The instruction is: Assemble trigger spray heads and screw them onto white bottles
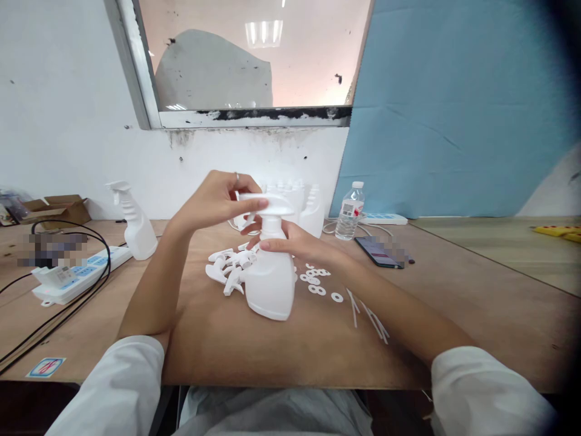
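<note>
A white spray bottle (271,284) stands slightly tilted on the table in front of me, with a white trigger sprayer head (276,206) at its neck. My left hand (229,197) is closed on the sprayer head, thumb along its near side. Around the bottle's neck, just below the head, my right hand (295,242) is wrapped, its fingers partly hidden behind the bottle. Several loose trigger heads (233,266) lie in a pile left of the bottle. To its right are scattered white ring washers (336,297) and thin white tubes (374,321).
More white bottles (313,212) stand behind my hands. At left are an assembled spray bottle (140,227), a power strip (86,275) with black cables and a cardboard box (59,210). A water bottle (350,212) and a phone (379,252) are at right.
</note>
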The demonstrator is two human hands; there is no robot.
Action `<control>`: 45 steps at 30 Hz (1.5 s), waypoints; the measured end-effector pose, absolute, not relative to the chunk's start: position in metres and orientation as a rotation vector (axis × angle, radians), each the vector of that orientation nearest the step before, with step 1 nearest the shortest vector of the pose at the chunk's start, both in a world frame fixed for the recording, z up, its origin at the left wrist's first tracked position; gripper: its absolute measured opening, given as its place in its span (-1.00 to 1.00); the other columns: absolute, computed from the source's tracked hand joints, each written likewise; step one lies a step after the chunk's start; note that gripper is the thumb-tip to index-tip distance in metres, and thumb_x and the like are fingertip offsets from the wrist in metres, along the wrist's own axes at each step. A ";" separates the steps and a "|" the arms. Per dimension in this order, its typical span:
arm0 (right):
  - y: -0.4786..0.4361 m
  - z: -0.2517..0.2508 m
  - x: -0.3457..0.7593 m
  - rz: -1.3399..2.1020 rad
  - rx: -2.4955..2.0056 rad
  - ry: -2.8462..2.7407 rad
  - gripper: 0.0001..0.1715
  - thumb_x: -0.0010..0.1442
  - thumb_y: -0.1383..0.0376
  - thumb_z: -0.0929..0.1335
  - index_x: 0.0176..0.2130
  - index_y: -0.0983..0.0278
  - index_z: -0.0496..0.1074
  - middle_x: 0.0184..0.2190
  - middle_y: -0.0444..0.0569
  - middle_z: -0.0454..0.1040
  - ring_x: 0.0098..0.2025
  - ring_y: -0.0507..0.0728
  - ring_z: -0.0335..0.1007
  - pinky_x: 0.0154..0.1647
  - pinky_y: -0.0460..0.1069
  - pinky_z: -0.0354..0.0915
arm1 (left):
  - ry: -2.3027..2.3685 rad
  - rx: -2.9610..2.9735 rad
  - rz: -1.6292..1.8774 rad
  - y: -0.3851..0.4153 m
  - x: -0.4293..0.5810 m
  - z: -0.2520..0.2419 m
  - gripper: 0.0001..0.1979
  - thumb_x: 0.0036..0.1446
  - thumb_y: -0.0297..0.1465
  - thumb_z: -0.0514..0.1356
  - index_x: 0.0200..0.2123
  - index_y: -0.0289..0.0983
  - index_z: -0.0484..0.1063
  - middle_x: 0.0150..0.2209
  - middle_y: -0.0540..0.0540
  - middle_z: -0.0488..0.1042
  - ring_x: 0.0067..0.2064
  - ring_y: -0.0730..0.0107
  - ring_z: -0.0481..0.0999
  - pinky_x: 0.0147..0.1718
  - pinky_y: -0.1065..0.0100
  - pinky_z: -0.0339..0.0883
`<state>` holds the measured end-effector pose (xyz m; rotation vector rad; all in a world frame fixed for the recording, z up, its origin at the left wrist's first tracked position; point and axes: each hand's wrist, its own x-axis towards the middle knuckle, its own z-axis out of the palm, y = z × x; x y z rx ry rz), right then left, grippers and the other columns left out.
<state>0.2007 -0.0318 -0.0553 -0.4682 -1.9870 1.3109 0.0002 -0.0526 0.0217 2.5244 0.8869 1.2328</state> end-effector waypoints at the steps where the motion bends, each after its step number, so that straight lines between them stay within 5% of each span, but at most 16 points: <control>1: -0.033 -0.053 0.203 1.171 -0.497 -1.999 -0.43 0.10 0.21 0.46 0.08 0.22 0.34 0.09 0.08 0.39 0.02 0.18 0.40 0.04 0.12 0.37 | 0.928 2.495 1.325 -0.051 -0.005 0.024 -0.67 0.07 -0.13 0.32 -0.42 -0.31 0.52 -0.46 -0.09 0.51 -0.45 0.44 0.40 -0.53 0.40 0.18; 4: -0.036 -0.041 0.213 0.817 -0.479 -1.974 -0.41 0.14 0.23 0.44 0.14 0.18 0.31 0.14 0.06 0.35 0.03 0.17 0.38 0.09 0.15 0.33 | 1.100 2.296 1.632 -0.048 -0.028 0.032 -0.69 0.04 -0.14 0.36 -0.44 -0.29 0.50 -0.57 0.00 0.42 -0.52 0.51 0.30 -0.57 0.39 0.09; 7: -0.045 -0.022 0.232 0.690 -0.520 -2.038 -0.61 0.23 0.24 0.37 0.06 0.23 0.41 -0.04 0.04 0.48 -0.08 0.15 0.45 -0.04 0.10 0.38 | 1.335 2.046 1.849 -0.045 -0.054 0.039 -0.71 0.02 -0.15 0.37 -0.42 -0.25 0.49 -0.73 0.10 0.26 -0.62 0.57 0.17 -0.61 0.40 0.01; 14: -0.068 0.004 0.282 0.900 -0.933 -2.953 -0.63 0.07 0.22 0.47 -0.08 0.19 0.58 -0.31 -0.06 0.61 -0.35 0.10 0.53 -0.43 -0.09 0.34 | 1.801 1.762 1.930 -0.031 -0.111 0.039 -0.78 -0.05 -0.18 0.34 -0.46 -0.19 0.46 -0.77 0.15 0.28 -0.62 0.49 0.26 -0.57 0.35 0.18; 20: -0.075 0.009 0.296 0.818 -1.057 -2.862 -0.44 0.17 0.13 0.40 0.16 0.12 0.43 -0.11 -0.02 0.59 -0.15 0.15 0.55 -0.26 -0.07 0.38 | 2.123 1.600 1.713 -0.010 -0.151 0.028 -0.79 -0.03 -0.21 0.29 -0.51 -0.22 0.40 -0.77 0.14 0.29 -0.54 0.42 0.35 -0.44 0.32 0.25; 28: -0.089 0.020 0.296 0.798 -1.225 -2.984 -0.33 0.18 -0.03 0.34 0.20 0.20 0.39 -0.06 0.00 0.57 -0.09 0.19 0.52 -0.15 -0.05 0.37 | 2.700 1.278 1.381 0.027 -0.173 0.021 -0.74 0.03 -0.30 0.26 -0.27 -0.39 0.48 -0.78 0.14 0.19 -0.41 0.35 0.40 -0.26 0.31 0.29; 40: -0.085 0.014 0.299 0.777 -1.203 -2.934 -0.41 0.17 0.04 0.38 0.15 0.14 0.44 -0.08 -0.04 0.58 -0.12 0.18 0.54 -0.17 -0.04 0.40 | 2.760 1.182 1.568 0.049 -0.195 0.002 -0.69 -0.06 -0.27 0.33 -0.40 -0.42 0.40 -0.43 -0.10 0.35 -0.23 0.20 0.37 -0.08 -0.02 0.32; 45: -0.081 0.013 0.301 0.802 -1.197 -2.910 -0.44 0.15 0.06 0.40 0.13 0.10 0.46 -0.12 -0.06 0.60 -0.13 0.17 0.55 -0.20 -0.05 0.41 | 2.700 1.261 1.803 0.039 -0.183 0.007 -0.51 0.01 -0.22 0.32 -0.09 -0.45 0.37 0.01 -0.29 0.33 -0.10 0.08 0.41 0.00 -0.11 0.27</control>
